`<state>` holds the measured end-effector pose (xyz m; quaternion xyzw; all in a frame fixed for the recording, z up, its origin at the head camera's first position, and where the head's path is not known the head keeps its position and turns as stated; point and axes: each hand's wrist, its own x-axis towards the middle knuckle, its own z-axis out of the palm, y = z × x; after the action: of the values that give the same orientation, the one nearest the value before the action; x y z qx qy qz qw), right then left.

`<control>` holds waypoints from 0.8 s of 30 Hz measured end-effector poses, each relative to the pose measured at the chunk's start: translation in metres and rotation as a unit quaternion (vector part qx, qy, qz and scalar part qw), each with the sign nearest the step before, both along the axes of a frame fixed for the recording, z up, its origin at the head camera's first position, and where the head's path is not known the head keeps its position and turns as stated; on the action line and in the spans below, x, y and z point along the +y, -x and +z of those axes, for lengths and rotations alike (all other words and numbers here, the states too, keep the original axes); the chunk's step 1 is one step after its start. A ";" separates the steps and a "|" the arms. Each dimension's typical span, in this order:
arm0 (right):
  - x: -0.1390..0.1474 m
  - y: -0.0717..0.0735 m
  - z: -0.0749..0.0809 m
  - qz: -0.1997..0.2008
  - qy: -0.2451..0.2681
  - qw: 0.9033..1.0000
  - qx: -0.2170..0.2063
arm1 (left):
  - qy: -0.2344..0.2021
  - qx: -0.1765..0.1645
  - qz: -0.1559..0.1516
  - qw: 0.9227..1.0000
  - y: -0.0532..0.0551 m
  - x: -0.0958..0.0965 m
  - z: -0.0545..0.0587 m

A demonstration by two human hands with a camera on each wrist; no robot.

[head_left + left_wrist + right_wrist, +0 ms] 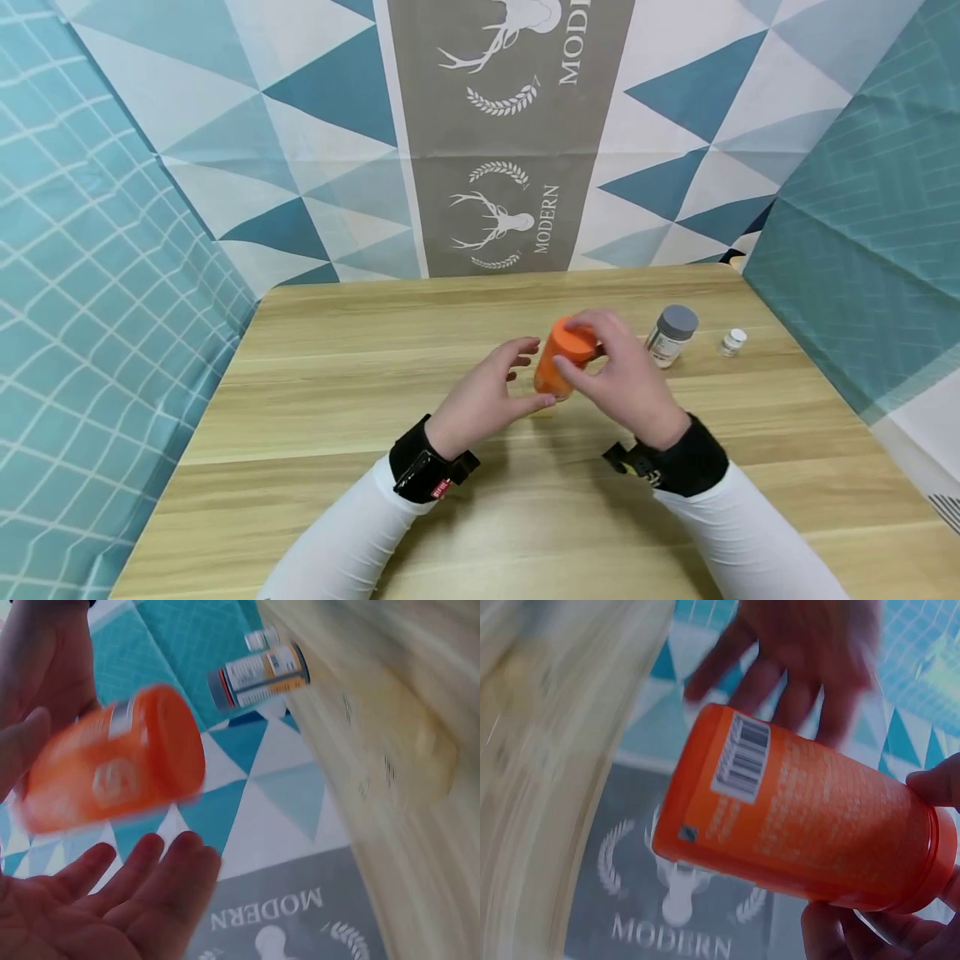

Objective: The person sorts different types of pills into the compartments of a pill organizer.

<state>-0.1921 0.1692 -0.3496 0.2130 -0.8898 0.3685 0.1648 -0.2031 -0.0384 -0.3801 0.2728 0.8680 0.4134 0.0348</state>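
Observation:
An orange bottle (553, 371) with an orange lid (574, 340) is in my right hand (626, 379), whose fingers and thumb grip it around the lid. Its base shows in the left wrist view, raised off the table and tilted. A barcode label (742, 757) faces the right wrist camera. My left hand (495, 396) is beside the bottle on the left, fingers spread and loosely bent, holding nothing. In the left wrist view a gap shows between those fingers (161, 877) and the bottle. Below lies a pale yellow, blurred patch or object (405, 742), its kind unclear.
A grey-lidded bottle (670, 335) with a printed label stands behind my right hand. Farther right is a small white bottle (732, 342). The wooden table (337, 358) meets a patterned cloth (315, 150) at the back, with blue cloths on both sides.

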 end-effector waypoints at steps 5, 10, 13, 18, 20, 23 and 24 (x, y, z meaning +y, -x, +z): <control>-0.024 -0.001 -0.003 0.019 0.003 1.000 -0.001 | -0.077 -0.023 0.005 0.997 0.002 0.000 -0.004; -0.031 0.001 -0.009 0.041 -0.004 0.999 0.010 | -0.091 -0.035 0.025 0.995 0.003 -0.003 -0.006; -0.030 0.002 -0.012 0.054 -0.020 0.998 0.018 | -0.092 -0.045 0.032 0.994 0.003 -0.003 -0.005; -0.028 0.003 -0.014 0.064 -0.034 0.997 0.014 | -0.085 -0.041 0.033 0.995 0.002 -0.003 -0.007; -0.028 0.004 -0.014 0.056 -0.041 0.998 0.001 | -0.087 -0.040 0.031 0.995 0.002 -0.003 -0.008; -0.026 0.004 -0.014 0.026 -0.056 0.998 -0.028 | -0.088 -0.042 0.029 0.995 0.003 -0.001 -0.011; -0.026 0.005 -0.014 0.014 -0.064 0.997 -0.037 | -0.085 -0.043 0.030 0.995 0.003 0.000 -0.011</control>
<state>-0.1967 0.1432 -0.3638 0.2215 -0.9139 0.3207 0.1133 -0.2063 -0.0380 -0.3915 0.2303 0.8355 0.4976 0.0361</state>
